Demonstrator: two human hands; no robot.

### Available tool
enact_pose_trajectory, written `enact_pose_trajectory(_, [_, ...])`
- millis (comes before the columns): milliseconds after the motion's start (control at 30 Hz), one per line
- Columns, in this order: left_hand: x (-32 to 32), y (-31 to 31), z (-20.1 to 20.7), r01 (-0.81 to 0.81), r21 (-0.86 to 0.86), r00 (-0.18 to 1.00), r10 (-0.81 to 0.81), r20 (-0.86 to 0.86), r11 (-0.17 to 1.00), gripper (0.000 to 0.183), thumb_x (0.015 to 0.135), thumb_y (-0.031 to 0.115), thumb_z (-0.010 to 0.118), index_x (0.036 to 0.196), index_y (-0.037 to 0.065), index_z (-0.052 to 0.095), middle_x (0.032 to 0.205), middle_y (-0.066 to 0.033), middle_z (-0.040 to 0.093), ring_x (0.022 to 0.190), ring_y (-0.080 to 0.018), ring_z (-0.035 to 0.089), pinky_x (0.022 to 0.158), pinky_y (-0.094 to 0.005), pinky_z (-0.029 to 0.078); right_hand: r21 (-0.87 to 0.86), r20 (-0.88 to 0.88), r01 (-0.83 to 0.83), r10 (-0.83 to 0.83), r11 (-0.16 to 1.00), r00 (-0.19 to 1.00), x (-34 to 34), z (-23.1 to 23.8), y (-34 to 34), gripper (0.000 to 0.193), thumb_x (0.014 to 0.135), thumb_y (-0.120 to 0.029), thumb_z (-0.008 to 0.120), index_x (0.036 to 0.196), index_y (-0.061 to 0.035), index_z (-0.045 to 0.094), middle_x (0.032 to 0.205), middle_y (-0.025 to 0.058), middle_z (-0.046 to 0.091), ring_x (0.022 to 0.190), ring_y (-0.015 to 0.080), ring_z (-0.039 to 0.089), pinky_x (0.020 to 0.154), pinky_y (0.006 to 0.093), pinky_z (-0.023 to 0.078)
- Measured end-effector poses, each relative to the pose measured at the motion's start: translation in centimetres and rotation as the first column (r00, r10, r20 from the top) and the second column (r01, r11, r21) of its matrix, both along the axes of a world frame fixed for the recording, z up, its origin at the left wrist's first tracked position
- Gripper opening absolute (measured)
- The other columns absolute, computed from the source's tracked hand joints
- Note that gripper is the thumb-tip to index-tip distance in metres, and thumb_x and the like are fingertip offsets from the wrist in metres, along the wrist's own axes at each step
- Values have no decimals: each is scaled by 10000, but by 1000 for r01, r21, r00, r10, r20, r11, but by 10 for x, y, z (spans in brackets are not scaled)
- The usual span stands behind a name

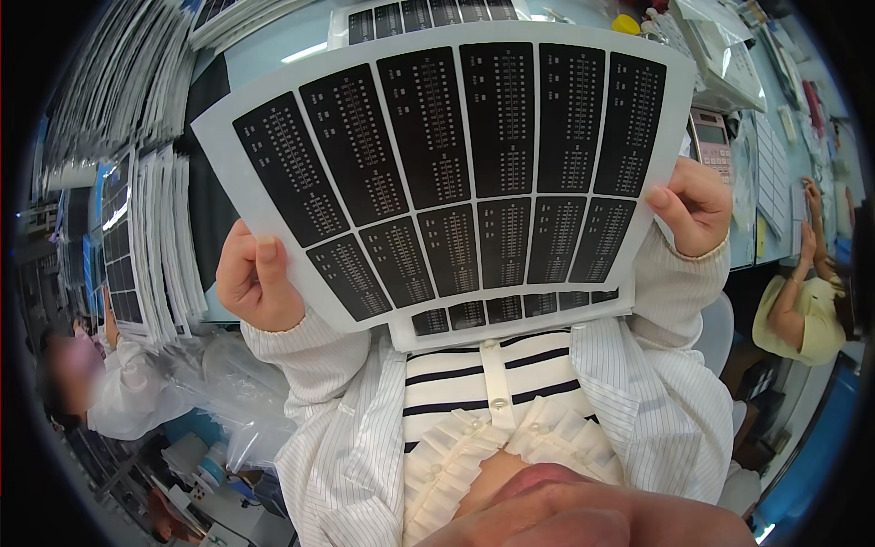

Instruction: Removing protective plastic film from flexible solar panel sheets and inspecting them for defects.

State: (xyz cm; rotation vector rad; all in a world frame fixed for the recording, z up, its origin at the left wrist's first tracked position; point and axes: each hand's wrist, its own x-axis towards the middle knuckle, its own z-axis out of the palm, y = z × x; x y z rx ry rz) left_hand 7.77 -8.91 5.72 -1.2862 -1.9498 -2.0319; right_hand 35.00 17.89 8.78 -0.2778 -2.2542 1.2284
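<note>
A white sheet (365, 239) printed with two rows of black rectangular panels is held up in front of me by its two sides. My left hand (260, 278) pinches its lower left edge, thumb on the printed face. At the right edge my right hand (693, 208) pinches the sheet in the same way, fingers curled behind it. Beneath the sheet, close to my body, the edge of another printed sheet or stack (510, 319) shows; most of it is hidden. Beyond the far edge, part of a further printed sheet (428, 16) lies on the table.
Tall stacks of sheets (118, 82) stand at the left, with more stacked sheets (164, 246) nearer. A pink calculator (711, 141) and plastic-wrapped packages (725, 55) lie at the right. One person (137, 383) sits at my left, another (802, 314) at my right.
</note>
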Motion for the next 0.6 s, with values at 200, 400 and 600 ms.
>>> enact_pose_trajectory(200, [-2,-4,-3,-2,0,999,2,-32,1000,249,876,90,515,656,-19,474,645,-62,506,536,-67,382,506,-198,279,9,-14,1,0,1000,1000,-2,-7,0,167,781,-105,629,684,29,609,644,99,608,508,143,547,473,225,379])
enact_pose_trajectory(400, [-1,-3,-1,-1,9,1000,2,-30,1000,264,882,106,514,656,-23,473,670,-74,524,546,-71,398,516,-200,296,18,-39,3,-3,1000,999,-4,-6,-1,186,779,-127,637,677,27,614,634,105,611,503,160,562,460,231,388])
enact_pose_trajectory(600, [-2,-4,-1,-15,-3,1000,15,-27,1000,271,884,114,515,656,-27,475,725,-99,560,571,-79,435,537,-198,322,6,-47,4,-4,1000,999,-4,-5,-2,194,781,-136,639,675,24,616,639,109,614,511,164,568,465,231,395])
